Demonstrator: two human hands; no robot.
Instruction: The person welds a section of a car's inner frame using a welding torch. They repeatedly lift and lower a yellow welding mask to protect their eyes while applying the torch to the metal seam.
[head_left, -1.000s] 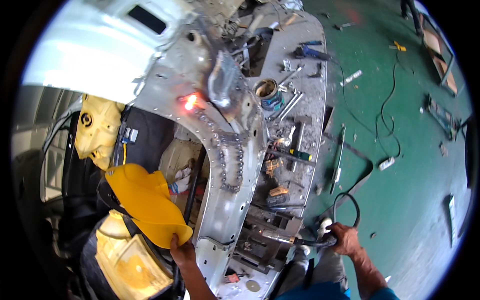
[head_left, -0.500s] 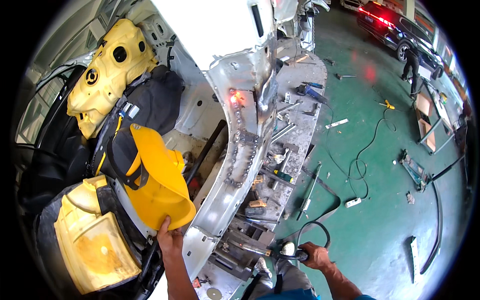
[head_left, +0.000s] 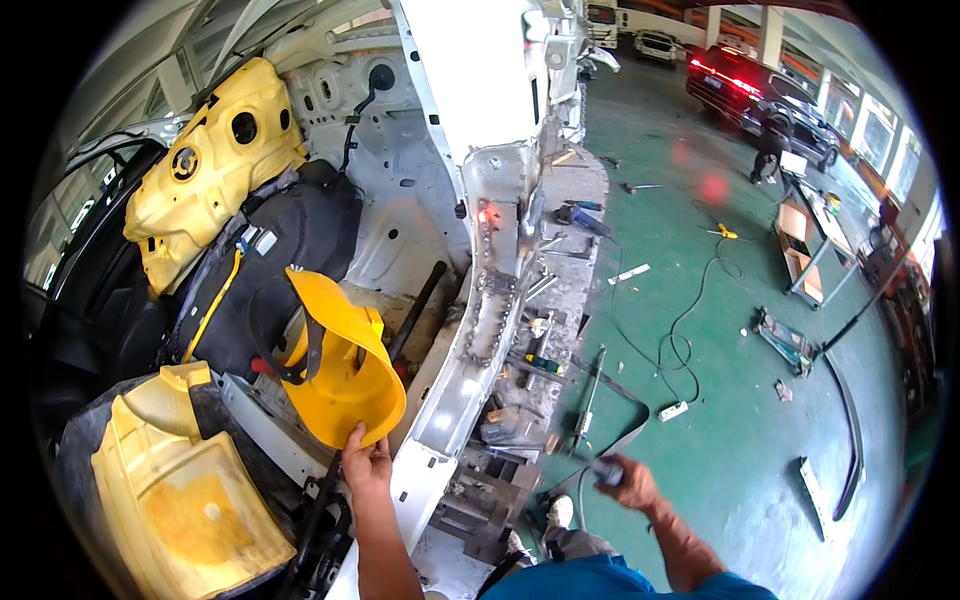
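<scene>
Yellow against green
In our left hand [head_left: 367, 462], a yellow face shield [head_left: 345, 392], black strap [head_left: 314, 345]; right of that grip, green floor [head_left: 740, 430].

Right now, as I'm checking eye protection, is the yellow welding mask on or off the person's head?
Off: the left hand holds the yellow welding mask by its near edge, dark headband showing.

A blue top [head_left: 585, 580] is worn, only partly shown at btm edge, fabric seen as plain there. R sleeve [head_left: 738, 585] is cut from same blue, hem seen nr elbow; whether short or rolled can't be told. L hand [head_left: 366, 465] & R hand [head_left: 628, 485] are left bare, forearms [head_left: 388, 540] too. Greyish trousers [head_left: 580, 543] are worn, partly covered by top. Whitish shoes [head_left: 560, 512] are worn w/ them; finer details can't be made out.
</scene>
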